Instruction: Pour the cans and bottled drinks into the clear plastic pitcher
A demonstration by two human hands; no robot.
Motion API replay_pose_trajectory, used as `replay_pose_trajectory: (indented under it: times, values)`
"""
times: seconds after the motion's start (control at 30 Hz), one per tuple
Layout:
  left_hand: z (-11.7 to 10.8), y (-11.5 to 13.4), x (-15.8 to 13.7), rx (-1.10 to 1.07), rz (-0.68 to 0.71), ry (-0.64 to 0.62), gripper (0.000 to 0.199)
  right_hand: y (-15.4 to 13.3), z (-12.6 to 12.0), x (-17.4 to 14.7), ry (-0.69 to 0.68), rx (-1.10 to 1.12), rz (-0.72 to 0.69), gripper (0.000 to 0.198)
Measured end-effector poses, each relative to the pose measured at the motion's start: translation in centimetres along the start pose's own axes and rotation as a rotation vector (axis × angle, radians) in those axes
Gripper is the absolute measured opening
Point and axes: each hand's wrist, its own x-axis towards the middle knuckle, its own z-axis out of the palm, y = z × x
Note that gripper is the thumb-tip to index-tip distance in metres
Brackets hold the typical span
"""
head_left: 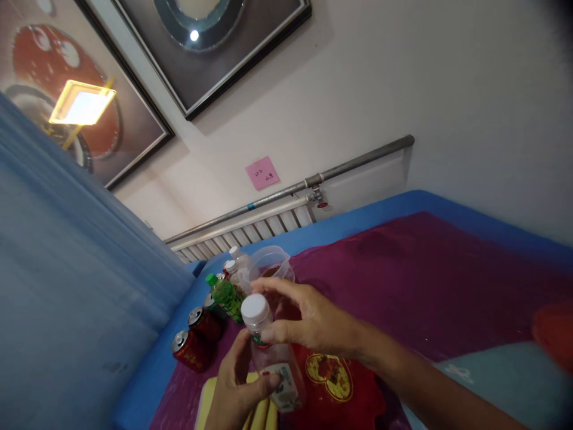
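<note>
I count two hands in the lower middle of the frame, one left hand (237,388) and one right hand (316,319). I get four bottles left of and around centre: one clear bottle (282,355), one green bottle (229,300) and two smaller bottles (242,261). Lower left, I make it at least three cans (190,352), though the cluster is too crowded on my feed to be sure. Near centre I have one tub (268,257), one note (262,173) and one radiator (268,226). Upper left, two framed pictures (250,45); far left, one curtain (76,269).
</note>
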Motion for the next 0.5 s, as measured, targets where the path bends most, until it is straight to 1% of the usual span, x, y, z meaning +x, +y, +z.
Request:
replay_pose_trajectory:
  times: [0.07,0.13,0.2,0.3,0.4,0.5]
  values:
    - [-0.6,0.0,0.2,0.012,-0.013,0.030,0.077,-0.2,-0.6,0.2,0.048,0.005,-0.019,0.059]
    - [-1.5,0.2,0.6,0.041,-0.026,0.105,0.077,-0.3,-1.5,0.4,0.127,0.008,-0.040,0.055]
    - [-2.6,0.4,1.2,0.076,-0.011,0.222,0.076,-0.5,-2.5,0.6,0.207,0.001,-0.066,0.048]
    - [-4.3,0.4,2.5,0.091,0.042,0.395,0.079,-0.8,-3.8,0.7,0.283,-0.024,-0.095,0.039]
    - [-5.7,-0.7,3.8,0.093,0.030,0.519,0.081,-0.8,-4.4,0.7,0.304,-0.070,-0.089,0.035]
    - [-6.7,-2.8,5.1,0.120,0.016,0.594,0.078,-0.7,-4.5,0.7,0.289,-0.118,-0.071,0.034]
